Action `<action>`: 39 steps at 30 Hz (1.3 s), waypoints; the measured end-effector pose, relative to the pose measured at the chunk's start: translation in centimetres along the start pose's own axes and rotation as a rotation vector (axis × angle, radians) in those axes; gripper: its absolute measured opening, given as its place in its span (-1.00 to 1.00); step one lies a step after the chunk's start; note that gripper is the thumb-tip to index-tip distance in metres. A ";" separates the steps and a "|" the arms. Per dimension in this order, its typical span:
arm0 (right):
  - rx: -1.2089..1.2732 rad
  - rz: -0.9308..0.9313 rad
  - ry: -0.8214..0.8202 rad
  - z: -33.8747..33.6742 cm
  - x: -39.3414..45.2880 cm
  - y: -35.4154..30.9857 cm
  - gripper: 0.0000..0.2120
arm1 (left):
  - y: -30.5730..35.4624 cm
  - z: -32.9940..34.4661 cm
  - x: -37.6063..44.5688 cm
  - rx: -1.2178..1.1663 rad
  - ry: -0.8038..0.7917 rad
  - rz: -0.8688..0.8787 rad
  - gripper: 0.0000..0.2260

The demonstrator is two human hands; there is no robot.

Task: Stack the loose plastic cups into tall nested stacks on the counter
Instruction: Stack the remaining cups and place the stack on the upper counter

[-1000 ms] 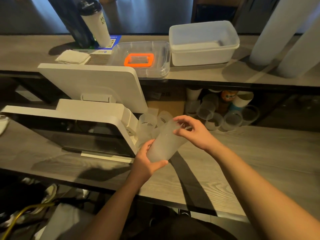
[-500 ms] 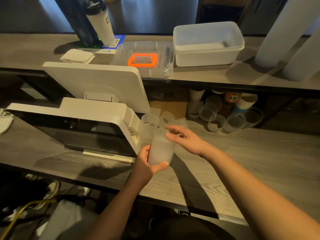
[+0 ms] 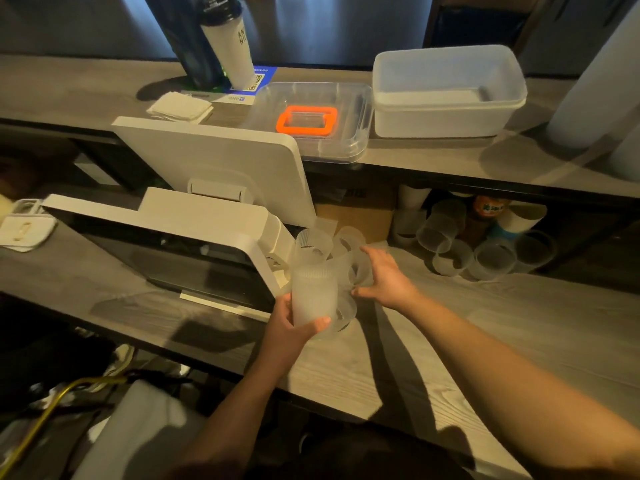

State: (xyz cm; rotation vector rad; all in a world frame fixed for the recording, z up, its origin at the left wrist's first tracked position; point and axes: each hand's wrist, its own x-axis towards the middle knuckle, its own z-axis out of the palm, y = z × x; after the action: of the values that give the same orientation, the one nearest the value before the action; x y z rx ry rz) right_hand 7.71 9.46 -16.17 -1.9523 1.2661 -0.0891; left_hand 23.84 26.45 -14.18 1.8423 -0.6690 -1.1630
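My left hand [image 3: 294,329] grips a frosted plastic cup stack [image 3: 314,296] near its base and holds it upright just above the grey wood counter [image 3: 485,341]. To its right, my right hand [image 3: 386,278] has fingers and thumb curled round a loose frosted cup [image 3: 358,268] lying on its side. More loose cups [image 3: 313,244] lie behind the stack, against the white terminal. Several further clear cups [image 3: 446,237] lie on their sides under the upper shelf, at the back right.
A white point-of-sale terminal [image 3: 194,251] with a second screen [image 3: 214,161] stands left of the cups. On the upper shelf are a clear box with an orange frame [image 3: 306,121], a white tub [image 3: 446,91], a tumbler [image 3: 230,50], napkins [image 3: 180,107] and tall white cylinders [image 3: 595,81].
The stack went from tilted to upright in my left hand. My right hand left the stack's rim and moved right, onto a loose cup beside it.
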 end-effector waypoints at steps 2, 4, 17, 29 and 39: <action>-0.058 -0.015 -0.012 0.3 0.4 -0.1 -0.05 | -0.1 0.0 0.0 -0.007 0.010 -0.023 -0.31; -0.108 -0.032 -0.009 0.6 0.8 -0.2 -0.06 | -0.2 0.1 0.0 -0.012 0.021 -0.032 -0.28; 0.338 0.027 0.253 -0.7 0.5 0.7 -0.23 | -0.1 0.9 -0.1 0.017 0.040 -0.002 -0.24; 0.749 -0.048 0.037 -4.4 -4.6 0.3 -0.55 | 0.8 2.0 -0.4 0.167 -0.085 0.090 -0.25; 0.595 -0.109 0.012 -3.8 -6.3 -0.5 -0.59 | 1.3 1.9 -0.6 0.296 -0.152 0.116 -0.29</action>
State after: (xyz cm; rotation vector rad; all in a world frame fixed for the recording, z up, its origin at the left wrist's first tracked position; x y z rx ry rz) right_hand 3.21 12.42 -11.15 -1.4979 0.9915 -0.4770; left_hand 21.92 25.54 -13.19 1.9389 -1.0689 -1.1854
